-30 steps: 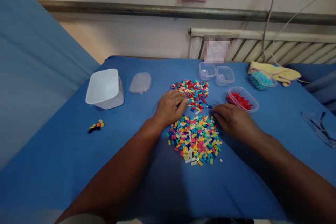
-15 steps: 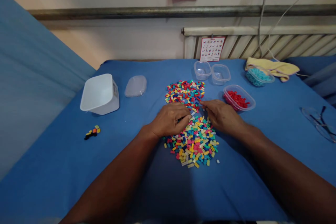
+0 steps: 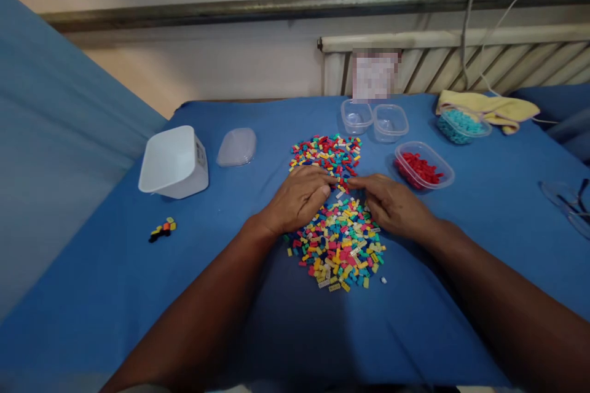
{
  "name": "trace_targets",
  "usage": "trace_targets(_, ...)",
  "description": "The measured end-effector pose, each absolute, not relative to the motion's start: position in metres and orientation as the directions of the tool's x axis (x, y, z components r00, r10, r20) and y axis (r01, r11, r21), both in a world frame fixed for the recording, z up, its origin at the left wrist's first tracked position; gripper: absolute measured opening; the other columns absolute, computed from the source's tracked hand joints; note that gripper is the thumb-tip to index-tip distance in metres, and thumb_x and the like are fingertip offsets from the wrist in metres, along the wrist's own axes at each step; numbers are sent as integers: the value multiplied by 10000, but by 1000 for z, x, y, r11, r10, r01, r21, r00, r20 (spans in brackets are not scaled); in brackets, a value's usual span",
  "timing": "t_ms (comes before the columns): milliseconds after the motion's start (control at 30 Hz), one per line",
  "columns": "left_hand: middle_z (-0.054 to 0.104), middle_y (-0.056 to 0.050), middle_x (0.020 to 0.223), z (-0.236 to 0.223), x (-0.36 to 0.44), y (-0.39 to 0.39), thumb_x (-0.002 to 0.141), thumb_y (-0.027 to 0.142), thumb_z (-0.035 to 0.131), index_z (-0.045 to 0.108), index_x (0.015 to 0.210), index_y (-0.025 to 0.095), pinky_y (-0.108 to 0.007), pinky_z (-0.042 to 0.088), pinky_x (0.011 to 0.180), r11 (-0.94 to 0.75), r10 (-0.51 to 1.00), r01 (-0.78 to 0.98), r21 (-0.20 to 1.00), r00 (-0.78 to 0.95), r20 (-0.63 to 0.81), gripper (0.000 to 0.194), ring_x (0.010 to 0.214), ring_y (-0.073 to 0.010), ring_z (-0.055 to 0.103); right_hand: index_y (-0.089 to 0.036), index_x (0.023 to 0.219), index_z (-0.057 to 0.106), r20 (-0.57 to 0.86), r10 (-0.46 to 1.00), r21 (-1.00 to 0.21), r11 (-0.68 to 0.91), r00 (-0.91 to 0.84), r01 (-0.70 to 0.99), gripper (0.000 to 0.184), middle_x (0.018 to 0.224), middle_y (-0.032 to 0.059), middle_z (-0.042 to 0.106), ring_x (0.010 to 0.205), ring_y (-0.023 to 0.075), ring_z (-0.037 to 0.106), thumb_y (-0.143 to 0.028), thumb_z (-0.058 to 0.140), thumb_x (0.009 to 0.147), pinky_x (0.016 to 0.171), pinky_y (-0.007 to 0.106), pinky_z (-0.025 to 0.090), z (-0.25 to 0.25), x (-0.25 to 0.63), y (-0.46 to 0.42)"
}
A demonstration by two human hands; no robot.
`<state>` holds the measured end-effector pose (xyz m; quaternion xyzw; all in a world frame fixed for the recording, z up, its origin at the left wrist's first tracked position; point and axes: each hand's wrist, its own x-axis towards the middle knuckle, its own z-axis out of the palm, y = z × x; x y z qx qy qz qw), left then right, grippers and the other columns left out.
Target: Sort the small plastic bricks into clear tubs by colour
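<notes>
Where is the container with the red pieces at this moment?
In the head view, the container of red pieces stands on the blue table, right of the pile of mixed coloured pieces and just beyond the right hand.

Head cam – looks fwd & down, close over blue table (image 3: 115, 282)

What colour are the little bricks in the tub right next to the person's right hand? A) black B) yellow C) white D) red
D: the clear tub just beyond the right hand holds only red bricks, while the mixed pile lies loose on the blue cloth.
</notes>
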<state>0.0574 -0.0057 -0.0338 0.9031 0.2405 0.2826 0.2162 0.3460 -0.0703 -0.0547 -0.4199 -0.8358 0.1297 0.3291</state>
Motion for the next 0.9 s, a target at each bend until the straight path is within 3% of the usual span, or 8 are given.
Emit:
trace_targets(67, 817, -73, 1304, -32, 57, -6, 1177, 378, 421, 746, 1084, 212, -541, 464, 1236, -783, 572, 337, 523, 720, 393, 377, 1356, -287, 677, -231, 1463, 714, 441, 786, -502, 616, -432, 608, 594, 1215, 92, 846, 1047, 275, 796, -7, 547, 939, 928, 435, 655, -53, 347, -72)
trace_targets(200, 795, -90, 1056, -31, 57, -7, 1199, 430, 351, 698, 989, 203, -496, 527, 1071, -725, 660, 387, 569, 627, 414, 465, 1065, -252, 726, -247, 1486, 687, 465, 808, -549, 584, -362, 597, 558, 1145, 64, 850, 993, 250, 813, -38, 539, 991, 909, 419, 663, -54, 349, -76)
trace_targets(467, 795, -87, 1066, -33, 56, -11, 1210, 479, 345, 712, 1030, 206, -443, 552, 1015, -658, 746, 372, 655, 439, 500, 492, 1043, -233, 742, -245, 1540, 642, 449, 825, -577, 561, -343, 594, 549, 1249, 98, 844, 1101, 271, 811, -81, 516, 1032, 961, 459, 665, -56, 344, -76)
trace_targets(600, 803, -87, 1101, -33, 58, -12, 1209, 483, 339, 717, 1078, 206, -428, 565, 1019, -681, 713, 349, 644, 516, 474, 487, 1063, -230, 749, -254, 1533, 651, 427, 824, -601, 566, -372, 564, 549, 1264, 99, 841, 1129, 273, 800, -76, 495, 1037, 976, 465, 660, -56, 340, -75)
trace_targets(767, 805, -98, 1065, -30, 61, -13, 1203, 518, 295, 731, 1072, 209, -460, 563, 1022, -749, 636, 405, 525, 664, 394, 551, 1037, -252, 739, -254, 1576, 634, 423, 827, -572, 560, -369, 599, 585, 1316, 119, 825, 1154, 296, 786, -80, 511, 1031, 996, 511, 658, -57, 340, -73)
trace_targets(900, 787, -90, 979, -30, 59, -14, 1207, 522, 258, 747, 1030, 212, -436, 571, 966, -749, 648, 428, 506, 635, 422, 605, 953, -238, 726, -234, 1598, 616, 440, 812, -558, 582, -384, 592, 598, 1271, 124, 826, 1096, 280, 783, -64, 499, 1036, 956, 481, 659, -55, 339, -73)
